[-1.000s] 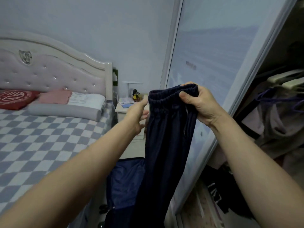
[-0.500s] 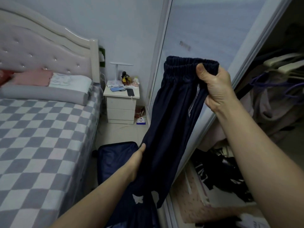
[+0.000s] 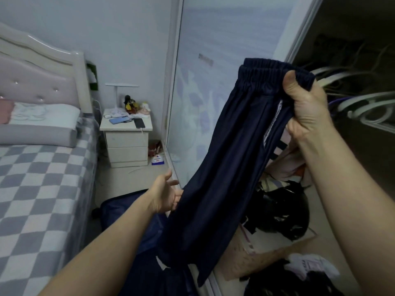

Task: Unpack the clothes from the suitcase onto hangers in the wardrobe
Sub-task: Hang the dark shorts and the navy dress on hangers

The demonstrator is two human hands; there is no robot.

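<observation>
Nearest the camera, two bare forearms reach forward. The left hand (image 3: 165, 194) is low and open, its palm turned up and fingers loosely spread, the fingertips touching the side of the hanging navy trousers (image 3: 224, 167) about halfway down. The right hand (image 3: 305, 110) is raised higher and grips the trousers just under the elastic waistband, fingers and thumb curled round a bunch of the cloth, so the legs hang down and to the left. Beneath the left forearm lies the blue suitcase (image 3: 121, 210) on the floor beside the bed (image 3: 38, 189) with its checked cover. To the right, the open wardrobe (image 3: 352, 50) has a heap of dark and pale clothes at its bottom and white hangers (image 3: 363, 105) on the rail behind the right hand. Farther off, the small tabletop (image 3: 126, 124) by the bed carries a phone, a blue item, a white lamp and small figures. A small packet on the floor by the sliding door (image 3: 224, 39) bears print too small to read.

Half a second ago the left hand was pressed against the trousers lower down; now it has drawn off to the cloth's edge and opened, and the right hand has carried the waistband farther toward the wardrobe.
</observation>
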